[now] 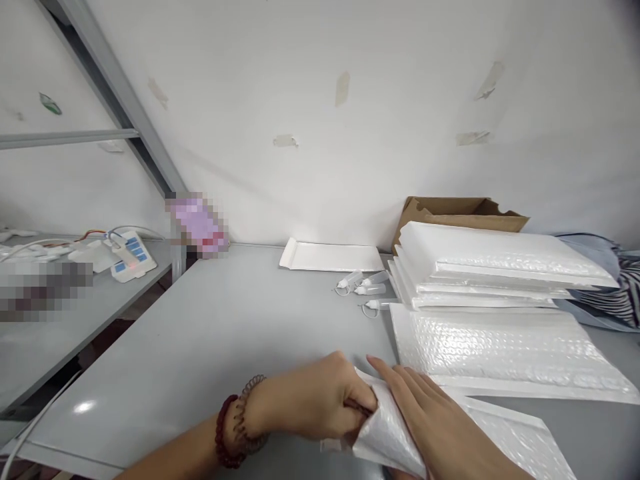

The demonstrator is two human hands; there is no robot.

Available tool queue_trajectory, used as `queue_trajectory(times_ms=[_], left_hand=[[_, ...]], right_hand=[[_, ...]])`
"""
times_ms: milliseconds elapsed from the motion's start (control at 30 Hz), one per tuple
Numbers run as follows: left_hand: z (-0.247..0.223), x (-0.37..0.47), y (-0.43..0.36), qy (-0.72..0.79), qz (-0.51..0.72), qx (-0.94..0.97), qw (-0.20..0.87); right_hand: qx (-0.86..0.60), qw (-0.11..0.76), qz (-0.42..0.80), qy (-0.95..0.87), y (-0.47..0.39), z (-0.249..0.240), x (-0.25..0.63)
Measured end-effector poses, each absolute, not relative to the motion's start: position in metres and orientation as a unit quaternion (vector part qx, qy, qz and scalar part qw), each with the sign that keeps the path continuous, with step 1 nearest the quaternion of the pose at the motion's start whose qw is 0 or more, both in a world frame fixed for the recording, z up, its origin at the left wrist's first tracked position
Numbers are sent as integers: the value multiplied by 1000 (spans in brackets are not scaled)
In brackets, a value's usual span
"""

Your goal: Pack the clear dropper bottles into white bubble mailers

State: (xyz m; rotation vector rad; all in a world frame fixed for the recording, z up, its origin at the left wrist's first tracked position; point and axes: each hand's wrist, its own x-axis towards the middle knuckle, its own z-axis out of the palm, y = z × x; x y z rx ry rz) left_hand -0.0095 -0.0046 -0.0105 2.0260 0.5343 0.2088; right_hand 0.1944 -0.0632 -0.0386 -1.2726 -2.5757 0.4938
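Note:
My left hand (320,397) is closed in a fist at the mouth of a small white bubble mailer (387,427). What its curled fingers hold is hidden. Just below that hand, a bit of clear plastic (331,445) pokes out. My right hand (435,417) grips the mailer from the right, its long fingers laid along the upper side and a fingertip showing underneath. Another bubble mailer (520,433) lies flat, partly under my right forearm. Beyond my hands, several small clear squeeze bottles (370,289) with white tops rest on the grey table (240,320).
Stacked white bubble mailers (500,257) stand at the right, with one mailer (500,347) lying flat in front. Behind them is an open cardboard box (460,207). A flat white mailer (335,257) lies near the wall. Striped cloth (620,287) is far right, a power strip (133,257) left.

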Motion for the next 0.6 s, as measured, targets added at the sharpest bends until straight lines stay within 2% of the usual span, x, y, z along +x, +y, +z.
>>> queue_trajectory(times_ms=[167, 267, 367, 500, 600], left_hand=[[-11, -5, -12, 243, 133, 904, 325], [-8, -6, -13, 231, 103, 920, 300], [-3, -8, -11, 222, 46, 920, 319], [9, -16, -7, 204, 22, 884, 420], [18, -25, 2, 281, 27, 821, 497]], right_hand=[[-453, 111, 180, -866, -65, -28, 190], [-462, 83, 216, -856, -64, -18, 187], [-469, 65, 251, -844, -62, -12, 185], [-469, 55, 267, -840, -59, -13, 185], [-469, 33, 287, -834, -56, -16, 185]])
